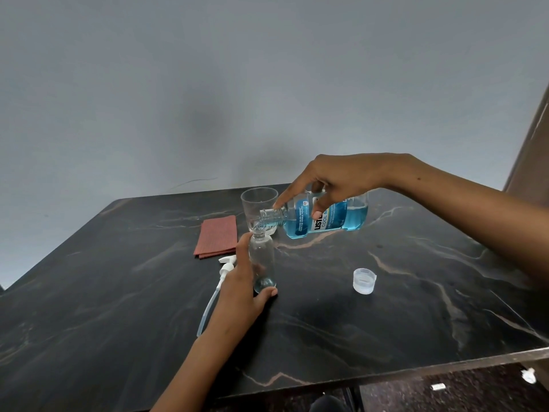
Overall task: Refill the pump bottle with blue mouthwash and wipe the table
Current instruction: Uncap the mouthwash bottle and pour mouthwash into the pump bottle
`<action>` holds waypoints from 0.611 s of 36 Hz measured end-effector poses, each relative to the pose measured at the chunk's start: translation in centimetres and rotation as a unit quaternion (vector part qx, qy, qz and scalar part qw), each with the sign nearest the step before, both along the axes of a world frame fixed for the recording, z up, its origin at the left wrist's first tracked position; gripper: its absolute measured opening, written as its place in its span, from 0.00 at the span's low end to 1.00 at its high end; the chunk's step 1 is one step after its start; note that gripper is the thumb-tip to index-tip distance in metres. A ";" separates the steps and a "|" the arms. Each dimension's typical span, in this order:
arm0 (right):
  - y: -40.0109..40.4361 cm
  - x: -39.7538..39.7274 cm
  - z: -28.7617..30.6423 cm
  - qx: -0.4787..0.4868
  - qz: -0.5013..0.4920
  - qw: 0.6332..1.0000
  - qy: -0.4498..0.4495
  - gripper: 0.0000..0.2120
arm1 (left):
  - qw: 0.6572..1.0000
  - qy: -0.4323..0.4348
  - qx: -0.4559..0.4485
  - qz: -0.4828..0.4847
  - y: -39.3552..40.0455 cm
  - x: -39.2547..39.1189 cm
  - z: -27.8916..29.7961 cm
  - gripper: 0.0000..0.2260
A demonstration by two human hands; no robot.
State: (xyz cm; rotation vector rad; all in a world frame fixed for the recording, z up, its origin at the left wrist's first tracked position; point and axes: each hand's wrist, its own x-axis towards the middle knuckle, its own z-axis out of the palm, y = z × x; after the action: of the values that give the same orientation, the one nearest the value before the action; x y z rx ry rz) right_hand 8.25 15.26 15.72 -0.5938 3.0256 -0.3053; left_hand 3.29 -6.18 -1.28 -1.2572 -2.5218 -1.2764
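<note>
A clear pump bottle (pixel 263 257) stands upright on the dark marble table (pixel 386 307) with its pump off. My left hand (pixel 243 281) grips its side and base. My right hand (pixel 335 179) holds the blue mouthwash bottle (pixel 326 218) tipped on its side, its open neck right at the pump bottle's mouth. A little blue liquid shows at the neck. The white pump head with its long tube (pixel 218 289) lies on the table behind my left hand. A folded red cloth (pixel 217 236) lies further back on the left.
An empty clear glass (pixel 260 205) stands just behind the pump bottle. The mouthwash cap (pixel 364 281) lies to the right. A grey wall rises behind the table. The table's front edge runs along the lower right, with dark floor and white scraps (pixel 528 376) below.
</note>
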 end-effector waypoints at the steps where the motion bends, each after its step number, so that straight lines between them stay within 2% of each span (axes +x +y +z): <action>1: 0.0 0.0 0.0 0.000 -0.001 1.000 0.000 0.25 | 1.000 0.000 -0.001 0.000 0.0 0.0 0.0 0.43; 22: -0.6 0.3 0.3 0.004 -0.015 1.000 -0.016 0.26 | 1.000 0.000 0.021 0.002 0.1 -0.4 -0.8 0.44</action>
State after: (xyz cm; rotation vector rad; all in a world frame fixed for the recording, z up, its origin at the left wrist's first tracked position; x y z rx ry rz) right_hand 8.53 14.70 16.00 -0.5368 3.0060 -0.3001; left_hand 2.86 -6.05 -2.07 -1.2441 -2.4823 -1.3223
